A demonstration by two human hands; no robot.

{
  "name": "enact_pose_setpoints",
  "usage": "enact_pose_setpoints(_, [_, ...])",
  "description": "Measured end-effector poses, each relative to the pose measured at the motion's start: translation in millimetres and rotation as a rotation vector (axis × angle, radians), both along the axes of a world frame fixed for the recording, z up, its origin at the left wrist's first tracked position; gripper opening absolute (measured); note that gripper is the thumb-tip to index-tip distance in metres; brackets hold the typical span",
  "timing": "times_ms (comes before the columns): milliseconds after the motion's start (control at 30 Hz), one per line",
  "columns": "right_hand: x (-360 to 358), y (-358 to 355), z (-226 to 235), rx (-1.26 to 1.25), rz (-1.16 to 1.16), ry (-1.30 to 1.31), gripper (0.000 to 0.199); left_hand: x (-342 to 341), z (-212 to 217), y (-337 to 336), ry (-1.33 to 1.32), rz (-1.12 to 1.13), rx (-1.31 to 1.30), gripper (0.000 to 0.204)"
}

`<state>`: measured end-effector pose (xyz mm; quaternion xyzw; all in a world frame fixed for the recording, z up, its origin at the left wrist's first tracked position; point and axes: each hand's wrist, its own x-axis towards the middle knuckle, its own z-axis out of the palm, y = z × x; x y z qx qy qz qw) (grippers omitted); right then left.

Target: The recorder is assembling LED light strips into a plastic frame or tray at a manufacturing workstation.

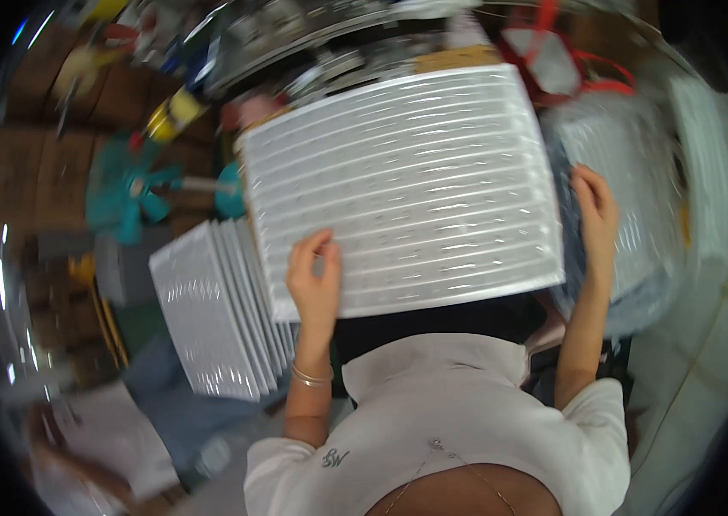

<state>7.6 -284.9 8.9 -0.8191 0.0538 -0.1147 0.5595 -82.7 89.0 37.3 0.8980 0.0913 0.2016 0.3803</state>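
Observation:
A large white ribbed tray (407, 189), seemingly under clear plastic film, lies flat in front of me. My left hand (314, 271) is over its near left corner, fingers loosely bent and thumb a little apart, with nothing visible in them. Just past the tray's right edge is my right hand (598, 211), its fingers partly bent and nothing seen between them. Below that hand sits a stack of pale sheets or trays in clear plastic wrap (631, 172). What lies under the white tray is mostly hidden.
Several similar white trays (213, 318) lean in a row at left. Beyond them stands a teal fan (136, 189) before brown cartons (15, 172). A metal machine (321, 52) is at the back, a red-handled bag (545, 56) at back right. Another person's arm (80, 464) shows lower left.

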Motion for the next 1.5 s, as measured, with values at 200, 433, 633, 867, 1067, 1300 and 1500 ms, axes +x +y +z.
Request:
enact_pose_setpoints(200, [2.8,-1.1,-12.0,0.116,0.053,0.005,0.023,-56.5,-0.4,91.1,-0.082,0.482,-0.299,0.014])
enact_pose_setpoints(433, [10.4,29.8,-0.9,0.064,0.124,0.000,0.024,-108.3,-25.1,67.5,0.369,0.375,0.010,0.013])
enact_pose_setpoints(633, [12.3,36.0,9.1,0.190,0.176,-0.032,0.023,-96.5,-10.0,41.1,0.396,0.299,0.010,0.016])
enact_pose_setpoints(867, [3.4,55.4,25.7,0.146,0.230,-0.053,0.021,-95.1,14.6,48.1,0.124,0.365,-0.129,0.013])
enact_pose_setpoints(1067, [-16.2,109.4,50.2,0.181,0.382,0.008,0.016,-61.2,33.1,14.6,-0.041,0.083,-0.417,0.013])
enact_pose_setpoints(1300, [-44.1,161.0,66.2,0.230,0.678,0.143,0.022,-39.8,34.7,-24.1,-0.091,-0.259,-0.587,0.011])
enact_pose_setpoints(1500, [-56.2,173.5,62.9,0.259,0.873,0.333,0.027,-42.9,29.3,-26.3,-0.063,-0.338,-0.684,0.009])
